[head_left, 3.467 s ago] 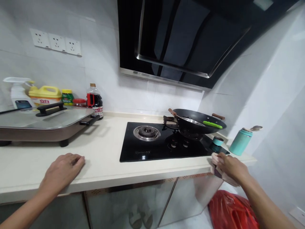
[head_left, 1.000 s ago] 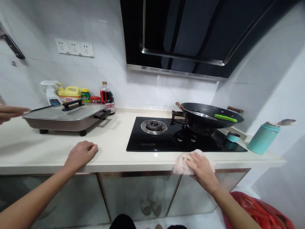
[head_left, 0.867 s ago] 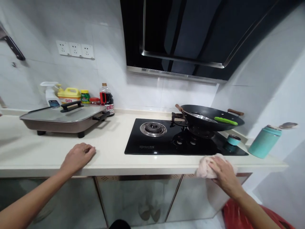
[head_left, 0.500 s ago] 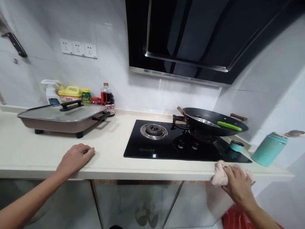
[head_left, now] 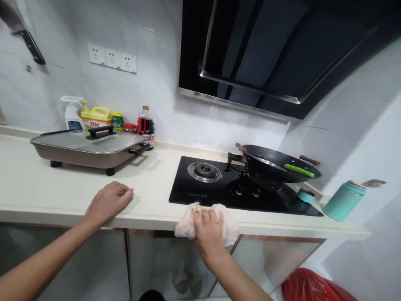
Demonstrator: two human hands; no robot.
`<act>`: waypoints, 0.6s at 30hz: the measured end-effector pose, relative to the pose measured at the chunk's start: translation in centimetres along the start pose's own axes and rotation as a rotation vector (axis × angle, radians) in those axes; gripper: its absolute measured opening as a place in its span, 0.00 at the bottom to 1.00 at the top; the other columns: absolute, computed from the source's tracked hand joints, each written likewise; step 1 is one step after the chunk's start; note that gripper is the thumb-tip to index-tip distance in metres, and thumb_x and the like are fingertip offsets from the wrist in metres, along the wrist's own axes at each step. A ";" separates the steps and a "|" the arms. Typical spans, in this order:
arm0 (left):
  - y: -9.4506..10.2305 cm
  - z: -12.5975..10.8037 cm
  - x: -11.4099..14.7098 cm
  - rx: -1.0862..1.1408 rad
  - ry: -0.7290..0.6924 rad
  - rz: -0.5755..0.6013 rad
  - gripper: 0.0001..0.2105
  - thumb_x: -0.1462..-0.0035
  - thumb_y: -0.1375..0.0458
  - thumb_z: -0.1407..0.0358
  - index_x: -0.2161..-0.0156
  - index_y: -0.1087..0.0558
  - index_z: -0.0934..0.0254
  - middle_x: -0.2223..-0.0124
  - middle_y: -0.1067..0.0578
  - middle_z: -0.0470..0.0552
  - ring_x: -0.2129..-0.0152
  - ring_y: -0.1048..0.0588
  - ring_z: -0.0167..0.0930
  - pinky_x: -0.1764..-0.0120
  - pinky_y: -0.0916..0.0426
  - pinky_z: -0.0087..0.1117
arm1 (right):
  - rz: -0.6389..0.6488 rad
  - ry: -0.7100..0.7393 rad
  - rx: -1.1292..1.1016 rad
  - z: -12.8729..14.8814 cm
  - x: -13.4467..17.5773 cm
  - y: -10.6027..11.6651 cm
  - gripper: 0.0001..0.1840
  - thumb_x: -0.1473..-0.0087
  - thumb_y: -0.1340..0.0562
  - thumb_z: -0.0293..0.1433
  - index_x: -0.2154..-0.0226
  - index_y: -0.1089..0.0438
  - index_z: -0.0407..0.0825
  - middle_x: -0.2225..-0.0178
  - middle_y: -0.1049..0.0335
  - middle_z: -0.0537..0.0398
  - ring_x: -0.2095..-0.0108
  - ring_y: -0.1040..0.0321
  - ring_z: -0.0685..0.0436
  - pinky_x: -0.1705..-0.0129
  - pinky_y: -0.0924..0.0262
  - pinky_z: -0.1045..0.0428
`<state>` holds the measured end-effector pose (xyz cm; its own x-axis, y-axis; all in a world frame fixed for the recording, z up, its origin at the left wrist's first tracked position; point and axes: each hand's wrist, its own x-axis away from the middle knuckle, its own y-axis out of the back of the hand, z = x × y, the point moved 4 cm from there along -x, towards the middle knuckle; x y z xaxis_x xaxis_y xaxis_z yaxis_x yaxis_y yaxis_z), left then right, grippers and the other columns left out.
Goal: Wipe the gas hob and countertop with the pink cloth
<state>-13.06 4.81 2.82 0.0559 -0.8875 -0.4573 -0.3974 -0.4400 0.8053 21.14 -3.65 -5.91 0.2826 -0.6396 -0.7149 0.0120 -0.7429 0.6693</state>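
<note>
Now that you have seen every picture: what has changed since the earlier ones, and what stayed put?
The right hand has moved the cloth leftward along the front of the counter, from the right end to near the stove's left half. Another person's hand, at the left edge a second ago, is gone. The left hand still rests on the counter; covered pan, wok and flask stayed put.

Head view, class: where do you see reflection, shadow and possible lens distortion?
Head view: glossy black range hood, streaky reflections; head view: soft shadow beneath the brown rectangular lidded pan; head view: teal cylindrical bottle leans rightward, probably lens distortion.
</note>
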 end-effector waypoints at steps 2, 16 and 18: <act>0.1 -0.1 0.2 0.034 -0.098 -0.105 0.14 0.37 0.50 0.56 0.65 0.25 0.61 0.59 0.22 0.50 0.55 0.25 0.37 0.47 0.32 0.38 | 0.049 0.039 -0.063 4.2 -2.5 0.0 0.23 0.41 0.37 0.29 0.43 0.31 0.54 0.47 0.27 0.40 0.48 0.34 0.31 0.46 0.40 0.27; -6.6 -9.6 10.9 0.283 -0.956 -0.161 0.43 0.36 0.41 0.45 0.25 0.58 0.51 0.26 0.49 0.65 0.31 0.42 0.51 0.35 0.39 0.57 | 0.330 0.278 -0.443 9.6 -7.2 4.0 0.24 0.33 0.42 0.35 0.36 0.38 0.53 0.41 0.32 0.48 0.41 0.37 0.36 0.39 0.40 0.36; -7.0 -9.5 10.1 0.262 -0.972 -0.133 0.46 0.38 0.42 0.42 0.25 0.59 0.54 0.27 0.46 0.67 0.32 0.41 0.52 0.35 0.40 0.56 | 0.324 0.341 -0.484 7.9 -6.3 4.8 0.31 0.35 0.39 0.36 0.33 0.43 0.49 0.37 0.36 0.43 0.37 0.41 0.37 0.37 0.42 0.40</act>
<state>-0.97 -2.35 -3.85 -0.6083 -0.2863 -0.7403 -0.6373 -0.3798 0.6705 11.88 -4.73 0.22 0.6302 -0.6583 -0.4117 0.2811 -0.3008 0.9113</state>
